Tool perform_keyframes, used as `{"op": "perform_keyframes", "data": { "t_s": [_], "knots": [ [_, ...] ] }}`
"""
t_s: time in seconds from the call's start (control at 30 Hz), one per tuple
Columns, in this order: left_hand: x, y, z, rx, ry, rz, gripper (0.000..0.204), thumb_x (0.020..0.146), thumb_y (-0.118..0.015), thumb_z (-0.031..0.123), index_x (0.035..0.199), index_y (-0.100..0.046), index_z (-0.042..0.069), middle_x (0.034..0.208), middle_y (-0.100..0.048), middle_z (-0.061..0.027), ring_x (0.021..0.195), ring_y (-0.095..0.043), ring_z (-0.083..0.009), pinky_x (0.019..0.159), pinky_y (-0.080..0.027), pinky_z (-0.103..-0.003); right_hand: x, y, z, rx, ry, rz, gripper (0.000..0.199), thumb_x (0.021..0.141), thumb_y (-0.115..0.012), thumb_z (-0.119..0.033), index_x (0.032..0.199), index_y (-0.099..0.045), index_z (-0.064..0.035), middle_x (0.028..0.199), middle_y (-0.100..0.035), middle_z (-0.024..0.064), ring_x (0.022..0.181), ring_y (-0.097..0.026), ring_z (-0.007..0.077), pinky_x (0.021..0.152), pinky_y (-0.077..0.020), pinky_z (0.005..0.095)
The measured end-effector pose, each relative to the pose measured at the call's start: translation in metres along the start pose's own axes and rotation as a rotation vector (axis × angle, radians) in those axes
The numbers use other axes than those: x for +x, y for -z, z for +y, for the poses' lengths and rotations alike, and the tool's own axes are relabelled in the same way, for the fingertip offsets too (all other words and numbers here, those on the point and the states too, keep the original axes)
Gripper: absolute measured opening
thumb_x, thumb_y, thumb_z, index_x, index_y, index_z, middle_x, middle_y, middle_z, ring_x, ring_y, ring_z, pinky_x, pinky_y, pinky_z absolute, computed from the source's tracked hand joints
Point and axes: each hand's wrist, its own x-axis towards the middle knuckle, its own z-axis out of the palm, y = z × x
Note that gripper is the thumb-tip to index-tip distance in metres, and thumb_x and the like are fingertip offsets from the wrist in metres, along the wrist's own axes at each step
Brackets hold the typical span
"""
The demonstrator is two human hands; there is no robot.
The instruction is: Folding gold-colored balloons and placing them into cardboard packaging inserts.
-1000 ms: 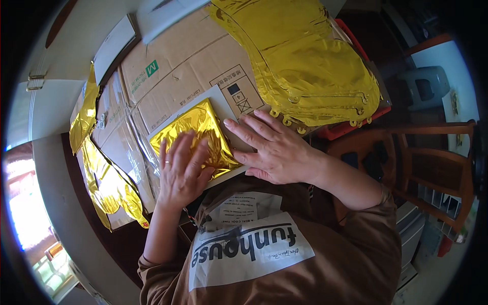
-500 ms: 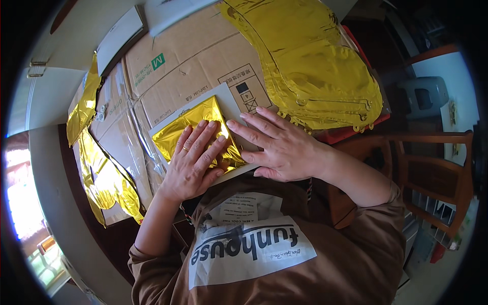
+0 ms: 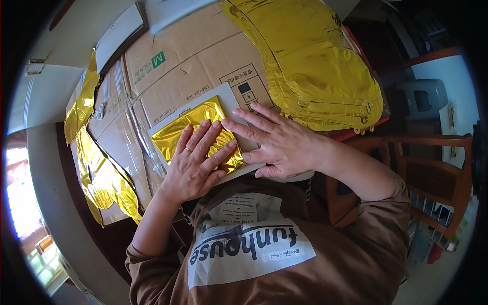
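A folded gold foil balloon lies on a pale grey board close to my body. My left hand rests on the near part of the foil, palm down with its fingers stretched out. At the foil's right edge, my right hand is spread over the board, its fingertips touching the foil's border and its thumb reaching toward me. Neither hand grips anything. The near side of the foil is partly hidden beneath my left hand.
Flattened cardboard covers the table. A pile of flat gold foil balloons lies at the far right, partly over something red. More gold foil drapes over the left edge. A wooden chair stands to the right, near a grey stool.
My left hand's fingers have shifted slightly over the foil, the index finger moving right. My right hand has slid a little, still beside the foil's edge.
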Motion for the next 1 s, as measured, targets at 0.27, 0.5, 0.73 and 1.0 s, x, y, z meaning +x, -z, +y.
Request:
{"op": "perform_keyframes", "data": {
  "t_s": [0.27,0.5,0.73,1.0],
  "knots": [
    [0.0,-0.001,0.001,0.026,0.019,-0.037,0.063,0.096,-0.059,0.044,0.155,-0.045,0.029,0.165,-0.03,-0.0145,0.153,-0.027,-0.0356,0.124,-0.017,-0.056,-0.001,0.0,0.007,0.0,0.065,0.012,0.035,0.081,-0.076,-0.045,0.109,-0.075,-0.0244,0.169,-0.02,0.0153,0.155,-0.017,0.0357,0.127,-0.0083,0.0546],
    [0.002,0.004,0.004,0.041,0.023,-0.068,0.058,0.101,-0.051,0.045,0.155,-0.045,0.024,0.165,-0.029,-0.0182,0.153,-0.027,-0.039,0.123,-0.016,-0.057,-0.008,0.007,0.005,0.007,0.096,0.06,0.047,0.077,-0.079,-0.031,0.121,-0.071,-0.0175,0.163,-0.034,0.0149,0.15,-0.03,0.0358,0.125,-0.02,0.0552],
    [0.002,0.001,0.006,0.074,0.03,-0.038,0.064,0.097,-0.057,0.045,0.156,-0.043,0.028,0.166,-0.029,-0.0144,0.153,-0.027,-0.0359,0.124,-0.016,-0.055,-0.015,0.013,-0.016,-0.052,0.017,0.229,0.053,0.082,-0.074,-0.029,0.132,-0.064,-0.0144,0.154,-0.046,0.0157,0.144,-0.041,0.0358,0.121,-0.0278,0.0558],
    [0.001,0.002,0.004,0.056,0.004,-0.007,0.068,0.097,-0.057,0.042,0.159,-0.038,0.02,0.166,-0.029,-0.0166,0.153,-0.027,-0.0365,0.124,-0.015,-0.054,-0.024,-0.021,-0.044,-0.252,-0.045,0.172,0.056,0.089,-0.068,-0.037,0.134,-0.064,-0.0041,0.149,-0.053,0.015,0.145,-0.041,0.0347,0.124,-0.0192,0.058]
  ]
}}
